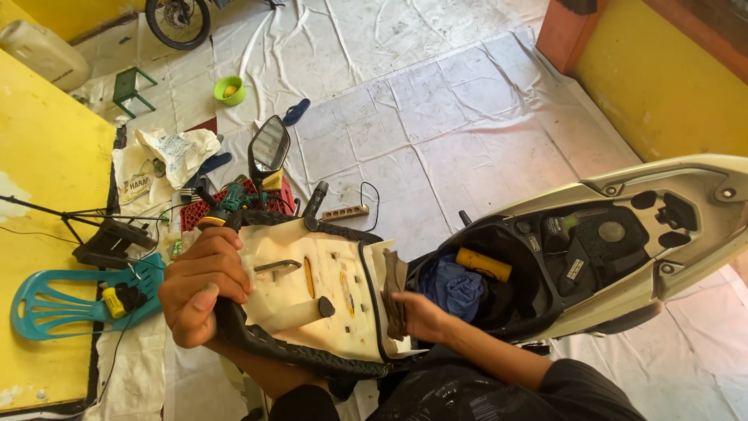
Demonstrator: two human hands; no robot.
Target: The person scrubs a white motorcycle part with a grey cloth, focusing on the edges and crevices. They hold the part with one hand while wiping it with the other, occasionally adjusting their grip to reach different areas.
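Floor was covered w/ white sheeting (436, 117), scooter (623, 234) parked on it w/ its storage bay open. My left hand (204, 284) was clamped around the near-left edge of the flipped-up seat (312, 300); right hand (421, 316) pinched the loose cover flap at its right edge. I judged it best to keep the left steady and pull the flap evenly, no jerks.

The scooter seat (312, 300) is flipped up on edge, its cream plastic underside facing the camera, framed by a black vinyl rim. A metal latch loop, small cut-outs and a black rubber stopper show on the base. It stands at the front of the scooter's open storage compartment (499, 284).
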